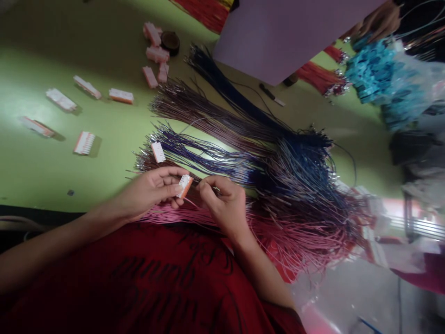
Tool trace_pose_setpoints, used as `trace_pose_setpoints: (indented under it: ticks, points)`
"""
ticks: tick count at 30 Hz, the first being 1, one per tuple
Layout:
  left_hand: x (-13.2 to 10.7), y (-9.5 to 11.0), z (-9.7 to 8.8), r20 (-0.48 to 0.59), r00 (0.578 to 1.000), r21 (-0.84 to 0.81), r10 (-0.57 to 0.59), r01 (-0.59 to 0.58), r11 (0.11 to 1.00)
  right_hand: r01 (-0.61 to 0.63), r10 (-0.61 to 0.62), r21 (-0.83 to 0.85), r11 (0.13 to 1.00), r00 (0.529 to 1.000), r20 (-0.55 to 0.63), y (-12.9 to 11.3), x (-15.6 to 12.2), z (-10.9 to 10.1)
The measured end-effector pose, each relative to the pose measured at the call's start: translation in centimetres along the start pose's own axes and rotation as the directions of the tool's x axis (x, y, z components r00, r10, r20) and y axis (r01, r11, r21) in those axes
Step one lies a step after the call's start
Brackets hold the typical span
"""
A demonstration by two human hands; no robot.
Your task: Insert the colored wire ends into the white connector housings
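Between the thumb and fingers of my left hand (156, 190) is a white and orange connector housing (185, 185). A pink wire (191, 202) runs out from its lower end. Just right of it, my right hand (224, 199) is closed in a pinch, with what looks like a thin dark wire at the fingertips. Beneath and beyond both hands lie bundles of pink wires (306, 243), brown wires (144, 160) and blue-purple wires (208, 155), their metal ends toward the left. Another white connector housing (158, 152) rests on the wire ends beyond my left hand.
Several white and orange housings (84, 142) are scattered on the green table (114, 120) at left. Pink blocks (157, 54) and a dark roll (170, 42) sit farther back. A purple panel (278, 37), a small knife-like tool (271, 94), turquoise parts (370, 69) and another person's hand (380, 21) are beyond.
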State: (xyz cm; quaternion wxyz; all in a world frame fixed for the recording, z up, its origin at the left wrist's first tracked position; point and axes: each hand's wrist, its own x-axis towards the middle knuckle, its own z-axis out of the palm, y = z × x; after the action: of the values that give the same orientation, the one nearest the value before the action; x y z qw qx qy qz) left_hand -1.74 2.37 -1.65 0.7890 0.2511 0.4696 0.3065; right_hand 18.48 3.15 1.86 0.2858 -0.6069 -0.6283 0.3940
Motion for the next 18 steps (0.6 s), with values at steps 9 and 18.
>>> trace_pose_setpoints:
  ticks: [9, 18]
  points:
    - [0.01, 1.04, 0.33, -0.047, 0.991, 0.188, 0.125, -0.115, 0.976, -0.268, 0.236, 0.201, 0.942, 0.957, 0.171, 0.29, 0.48, 0.76]
    - [0.08, 0.50, -0.12, -0.030, 0.997, 0.242, 0.065, -0.056, 0.969, -0.225, 0.191, 0.179, 0.958, 0.963, 0.188, 0.79, 0.77, 0.86]
